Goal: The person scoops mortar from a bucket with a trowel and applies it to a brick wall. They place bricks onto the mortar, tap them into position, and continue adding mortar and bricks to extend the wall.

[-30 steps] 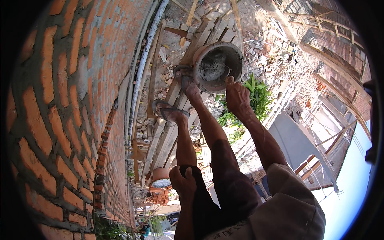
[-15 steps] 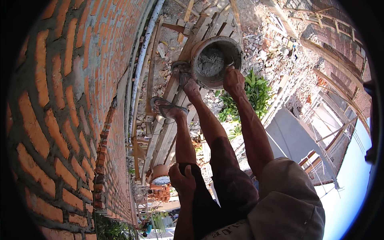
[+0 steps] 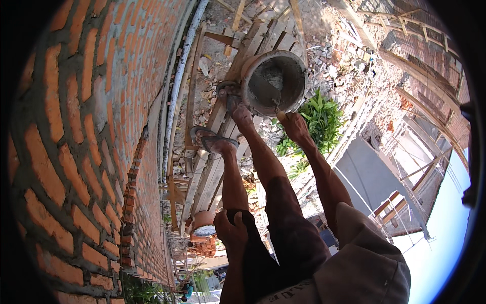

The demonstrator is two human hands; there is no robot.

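A round bucket (image 3: 248,93) holding wet grey mortar (image 3: 274,78) stands on the planks past my feet. My right hand (image 3: 294,126) is closed around the pale wooden handle of a trowel (image 3: 280,115) at the bucket's near rim. The trowel's metal end reaches inside, down to the mortar; most of its blade is hard to make out. Resting on my left knee is my left hand (image 3: 231,230), thumb apart from the loosely bent fingers, with nothing seen in it.
A brick wall (image 3: 83,167) with grey joints rises close on my left. My sandalled feet (image 3: 215,141) stand on narrow wooden planks (image 3: 206,177). A second bucket (image 3: 203,223) sits nearer, by stacked bricks (image 3: 202,248). Rubble and a green plant (image 3: 320,121) lie below right.
My right hand has moved back and slightly left, from the bucket's right side to its near rim, drawing the trowel along. The mortar surface looks smoother and lower. My left hand stays put.
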